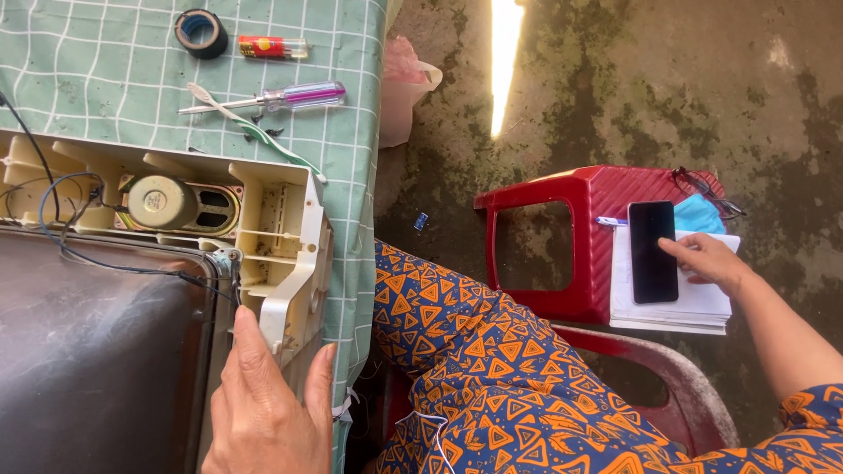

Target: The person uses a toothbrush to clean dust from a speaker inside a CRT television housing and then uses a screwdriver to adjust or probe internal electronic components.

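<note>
The left hand point(263, 412) lies flat on the near corner of the opened cream TV case point(281, 237). Its fingers are together, the thumb is out to the side, and it grips nothing. It just presses down. The step looks like holding the case steady while the other hand goes for the phone.

Inside the case sit one round speaker point(162, 202), some thin black wires point(105, 263) and one big dark picture tube point(97, 351).

Far to the right of the case, one black phone point(652, 250) lies on one stack of white papers point(694, 307) on top of one red stool point(571, 237). The right hand point(707, 262) is there. Its fingertips touch the phone's right edge, a little apart and not closed around it. I think picking the phone up would need the fingers to curl around both long sides, because it lies flat.

Beside the phone, farther from the case, are one blue cloth point(700, 215) and one pair of glasses point(707, 189).

Just past the case on the green checked tablecloth point(351, 53) lies one white and green toothbrush point(255, 132), then one screwdriver point(281, 96) with a clear purple handle. Farther still are one red lighter point(272, 47) and one roll of black tape point(200, 33). One pink bag point(404, 79) hangs off the table edge.
</note>
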